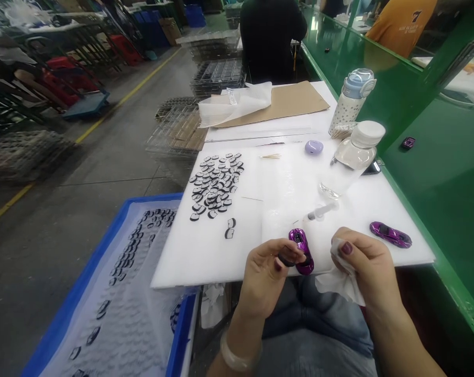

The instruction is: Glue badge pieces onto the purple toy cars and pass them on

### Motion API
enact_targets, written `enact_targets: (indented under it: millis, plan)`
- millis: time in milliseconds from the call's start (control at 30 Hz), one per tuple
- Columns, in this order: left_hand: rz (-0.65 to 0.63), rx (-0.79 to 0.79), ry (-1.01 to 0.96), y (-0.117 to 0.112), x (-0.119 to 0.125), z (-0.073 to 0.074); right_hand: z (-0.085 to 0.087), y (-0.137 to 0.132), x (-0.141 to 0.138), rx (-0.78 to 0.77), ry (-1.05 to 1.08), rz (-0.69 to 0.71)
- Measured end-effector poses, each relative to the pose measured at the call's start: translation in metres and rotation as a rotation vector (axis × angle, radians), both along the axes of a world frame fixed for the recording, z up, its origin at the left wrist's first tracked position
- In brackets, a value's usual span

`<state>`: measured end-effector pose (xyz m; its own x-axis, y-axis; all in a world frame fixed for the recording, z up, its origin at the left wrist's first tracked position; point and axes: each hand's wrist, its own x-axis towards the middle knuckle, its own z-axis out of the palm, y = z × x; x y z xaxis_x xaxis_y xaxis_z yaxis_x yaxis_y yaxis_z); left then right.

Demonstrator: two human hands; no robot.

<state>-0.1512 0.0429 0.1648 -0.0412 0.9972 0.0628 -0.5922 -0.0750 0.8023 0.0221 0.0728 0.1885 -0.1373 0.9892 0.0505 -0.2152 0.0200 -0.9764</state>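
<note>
My left hand (266, 269) pinches a small dark part (287, 257), seemingly a toy car window piece, between thumb and fingers. Just beyond those fingertips a purple toy car (301, 246) lies on the white work mat, partly covered by them. My right hand (364, 259) is closed on a crumpled white tissue (341, 283) that hangs over the mat's front edge. A second purple toy car (390, 234) rests at the right. Many similar dark parts (217, 183) are spread on the left of the white mat (252, 251), with a pair (230, 229) nearer to me.
A blue tray (114, 235) with rows of dark parts stands low at the left. At the right are a clear bottle (349, 162), a patterned flask (350, 99) and a purple case (313, 147). Cardboard (295, 104) lies at the back; a green conveyor (437, 178) runs alongside.
</note>
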Motion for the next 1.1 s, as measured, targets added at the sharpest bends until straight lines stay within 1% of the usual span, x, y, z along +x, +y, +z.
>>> enact_targets:
  millis: [67, 100, 167, 267, 300, 367, 467, 533, 633, 800, 967, 1100]
  plan:
    - [0.032, 0.028, 0.078, -0.004, -0.006, 0.001, -0.001, -0.001, 0.004, 0.035, -0.057, -0.042]
    - [0.054, 0.052, 0.165, -0.007, -0.009, 0.002, -0.002, -0.002, 0.006, 0.053, -0.085, -0.065]
    - [0.135, 0.115, 0.453, -0.013, -0.015, 0.004, -0.005, -0.004, 0.011, 0.076, -0.15, -0.095]
    - [0.287, 0.247, 0.945, -0.018, -0.018, 0.006, -0.008, -0.008, 0.013, 0.093, -0.325, -0.065]
    - [0.313, 0.294, 1.054, -0.017, -0.017, 0.007, -0.009, -0.009, 0.013, 0.107, -0.398, -0.05]
    - [0.315, 0.381, 1.174, -0.015, -0.013, 0.007, -0.008, -0.011, 0.011, 0.151, -0.521, -0.027]
    - [0.288, 0.454, 1.241, -0.011, -0.005, 0.004, -0.004, -0.012, 0.007, 0.198, -0.637, 0.005]
    - [0.294, 0.456, 1.267, -0.01, -0.002, 0.003, -0.001, -0.011, 0.005, 0.208, -0.702, 0.042]
    - [0.304, 0.4, 1.276, -0.011, -0.002, 0.001, 0.003, -0.009, 0.004, 0.23, -0.77, 0.087]
    - [0.274, 0.306, 1.215, -0.011, -0.006, 0.0, 0.004, -0.005, 0.004, 0.241, -0.813, 0.112]
    - [0.283, 0.276, 1.21, -0.01, -0.006, -0.003, 0.005, -0.005, 0.0, 0.225, -0.845, 0.15]
    - [0.26, 0.272, 1.233, -0.009, -0.006, -0.002, 0.007, -0.004, -0.002, 0.272, -0.891, 0.153]
